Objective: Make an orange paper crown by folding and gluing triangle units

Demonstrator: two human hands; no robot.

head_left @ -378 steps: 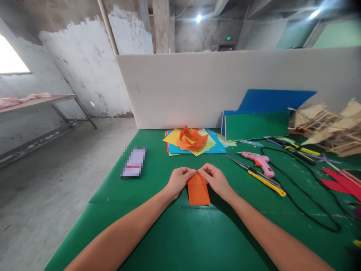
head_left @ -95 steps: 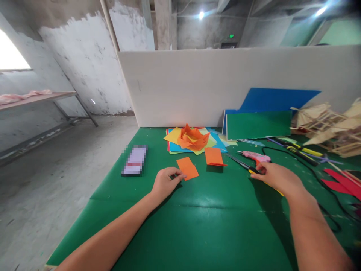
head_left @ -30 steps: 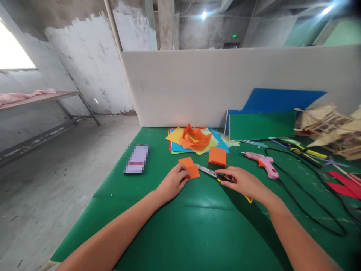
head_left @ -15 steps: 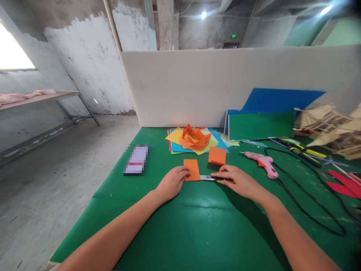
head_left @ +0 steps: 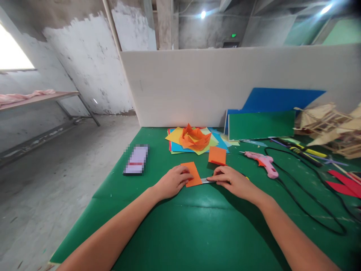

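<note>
- Green worktop (head_left: 180,233): bare in the foreground, it carries everything you handle.
- Your right hand (head_left: 229,181): its grip pinches the knife (head_left: 207,181), a forefinger stretched along it toward the blade.
- Your left hand (head_left: 173,182): curled over the left side of the orange sheet (head_left: 194,176); whether its grip pinches or only presses, you cannot tell from here.
- Orange sheet: flat between your hands, slightly turned; the blade meets its near right corner, whether under it or inside a fold being unclear.
- Progress: the sheet shows no severed part, so its cutting looks barely begun, with most of it apparently left.
- Folded orange piece (head_left: 217,153): beyond your right hand, set apart, its near edge raised; it seems laid aside.
- Orange paper crown (head_left: 194,139): shaped and standing upon the coloured papers (head_left: 172,135), judged a finished part.
- White board (head_left: 180,86): upright behind them.
</note>
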